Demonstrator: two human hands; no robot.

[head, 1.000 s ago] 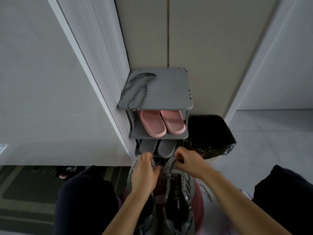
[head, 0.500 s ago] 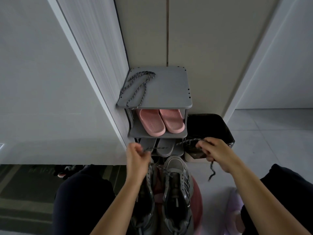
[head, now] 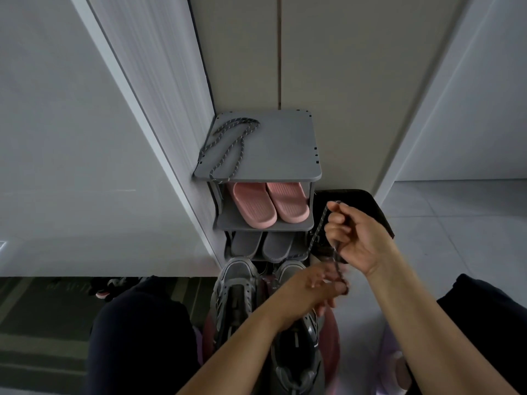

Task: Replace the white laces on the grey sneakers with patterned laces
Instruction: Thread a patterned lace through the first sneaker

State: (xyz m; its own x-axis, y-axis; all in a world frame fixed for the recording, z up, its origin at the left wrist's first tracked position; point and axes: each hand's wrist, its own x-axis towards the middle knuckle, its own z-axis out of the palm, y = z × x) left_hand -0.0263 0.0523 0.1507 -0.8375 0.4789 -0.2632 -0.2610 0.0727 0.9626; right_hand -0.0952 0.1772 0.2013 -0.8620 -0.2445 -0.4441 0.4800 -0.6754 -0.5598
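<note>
Two grey sneakers stand side by side on a pink stool between my knees: the left sneaker and the right sneaker, partly under my left forearm. A dark patterned lace runs from the right sneaker's toe up to my right hand, which pinches it raised above the shoe. My left hand has crossed to the right and grips the same lace lower down; it is motion-blurred. A second patterned lace lies looped on the top of the grey shoe rack.
The rack holds pink slippers on its middle shelf and grey slippers below. A black bin bag sits right of the rack behind my right hand. A white wall panel is at left, tiled floor at right.
My right hand has lifted the lace higher and nearer the rack. My left hand has swung from the left across the right sneaker to grip the lace below my right hand.
</note>
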